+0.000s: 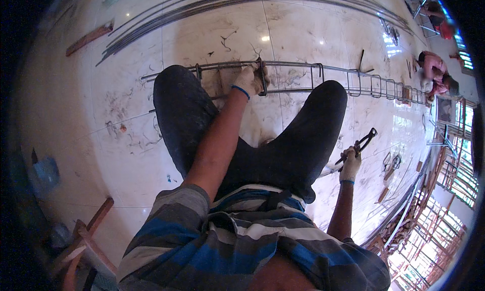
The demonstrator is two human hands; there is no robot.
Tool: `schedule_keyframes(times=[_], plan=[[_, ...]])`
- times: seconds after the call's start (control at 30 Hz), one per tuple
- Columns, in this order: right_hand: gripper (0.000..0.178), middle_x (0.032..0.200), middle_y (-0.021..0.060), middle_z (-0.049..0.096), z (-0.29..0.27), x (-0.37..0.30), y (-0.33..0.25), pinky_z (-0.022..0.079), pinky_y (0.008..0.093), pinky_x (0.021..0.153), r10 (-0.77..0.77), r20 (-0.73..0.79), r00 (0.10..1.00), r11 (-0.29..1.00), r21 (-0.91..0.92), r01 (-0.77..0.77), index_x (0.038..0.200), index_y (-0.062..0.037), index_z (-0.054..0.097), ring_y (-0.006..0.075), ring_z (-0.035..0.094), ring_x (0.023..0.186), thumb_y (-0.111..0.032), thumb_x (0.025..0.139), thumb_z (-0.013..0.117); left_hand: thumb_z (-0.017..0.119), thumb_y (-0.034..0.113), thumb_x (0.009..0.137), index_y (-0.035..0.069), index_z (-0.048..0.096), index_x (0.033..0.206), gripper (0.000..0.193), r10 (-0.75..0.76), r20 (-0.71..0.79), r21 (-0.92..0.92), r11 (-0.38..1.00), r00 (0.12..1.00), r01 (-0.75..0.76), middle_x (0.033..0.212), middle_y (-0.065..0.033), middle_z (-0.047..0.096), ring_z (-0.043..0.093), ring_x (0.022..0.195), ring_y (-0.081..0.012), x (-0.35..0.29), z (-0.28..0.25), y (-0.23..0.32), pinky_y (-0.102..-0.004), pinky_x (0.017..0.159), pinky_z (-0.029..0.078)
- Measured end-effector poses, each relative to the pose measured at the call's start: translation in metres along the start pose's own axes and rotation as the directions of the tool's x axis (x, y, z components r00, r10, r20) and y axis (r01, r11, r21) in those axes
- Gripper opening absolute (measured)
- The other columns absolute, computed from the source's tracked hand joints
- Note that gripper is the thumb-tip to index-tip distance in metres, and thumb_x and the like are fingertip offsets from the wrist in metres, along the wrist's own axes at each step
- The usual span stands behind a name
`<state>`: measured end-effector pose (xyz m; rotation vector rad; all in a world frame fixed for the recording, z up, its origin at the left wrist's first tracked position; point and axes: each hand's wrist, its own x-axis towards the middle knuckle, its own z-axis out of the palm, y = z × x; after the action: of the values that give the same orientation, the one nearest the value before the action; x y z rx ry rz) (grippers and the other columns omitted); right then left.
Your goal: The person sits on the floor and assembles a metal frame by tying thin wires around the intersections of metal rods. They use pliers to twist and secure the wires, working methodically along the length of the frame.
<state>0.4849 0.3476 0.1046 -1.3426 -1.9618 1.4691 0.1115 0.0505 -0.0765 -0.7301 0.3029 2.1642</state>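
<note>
Far left: a short timber (89,39) and some crossed wood pieces (101,213) lay on the tiled floor (70,154). Long steel rods (129,39) ran across the top. Rebar cage (295,64) sat crosswise in front of the person, running off right. Gloved left hand (247,81) was at the cage between the knees, grip closed around a dark stirrup (262,78); fingertips partly hidden. Gloved right hand (351,163) was out past the right knee, clear of the cage, grip closed around the handles of black pincers (365,142), head pointing up-right. Farther right: wire loops (396,162), then a crouched co-worker (434,68) near the cage's far end
</note>
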Motion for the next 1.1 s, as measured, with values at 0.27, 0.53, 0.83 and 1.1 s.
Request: schedule_keyframes(times=[0.27,0.53,0.83,1.1], plan=[[0.039,0.107,0.0052,0.071,0.010,0.060,-0.127,0.047,0.0256,0.082,-0.192,0.367,0.910,0.892,-0.320,0.318,0.136,-0.0007,0.065,0.0099,0.058,0.089,-0.020,0.104,0.055,0.046,0.030,0.106,0.010,0.064,0.101,0.027,0.102,0.045,0.094,0.990,0.994,-0.106,0.086,-0.0073,0.068,0.066,0.075,-0.0240,-0.006,0.018,-0.014,-0.0431,0.063,0.055],[0.031,0.096,0.0162,0.076,0.149,0.075,-0.305,0.057,0.0513,0.078,-0.157,0.789,0.594,-0.052,-0.607,0.793,0.126,-0.0168,0.065,0.0390,0.073,0.090,-0.026,0.100,0.053,0.044,0.030,0.109,0.012,0.062,0.102,0.027,0.148,-0.039,0.028,0.989,0.988,-0.147,0.084,-0.0058,0.069,0.065,0.068,-0.0207,0.009,0.014,-0.019,-0.0392,0.057,0.054],[0.043,0.104,0.0141,0.075,0.329,0.101,-0.324,0.061,0.0516,0.079,0.149,0.915,0.376,-0.703,-0.169,0.691,0.139,-0.0273,0.061,0.0360,0.076,0.092,-0.020,0.097,0.055,0.054,0.028,0.105,0.015,0.066,0.089,0.024,0.272,-0.094,0.038,0.962,0.958,-0.269,0.074,-0.0021,0.065,0.060,0.059,-0.0177,0.003,0.025,-0.032,-0.0340,0.051,0.050],[0.063,0.123,0.0117,0.067,0.401,0.131,-0.266,0.061,0.0501,0.082,0.257,0.943,0.211,-0.714,0.038,0.699,0.149,-0.0277,0.055,0.0331,0.074,0.101,-0.011,0.088,0.065,0.052,0.036,0.106,0.013,0.065,0.099,0.027,0.364,-0.072,-0.050,0.928,0.929,-0.368,0.079,-0.0046,0.067,0.064,0.065,-0.0208,-0.003,0.022,-0.041,-0.0365,0.056,0.055]])
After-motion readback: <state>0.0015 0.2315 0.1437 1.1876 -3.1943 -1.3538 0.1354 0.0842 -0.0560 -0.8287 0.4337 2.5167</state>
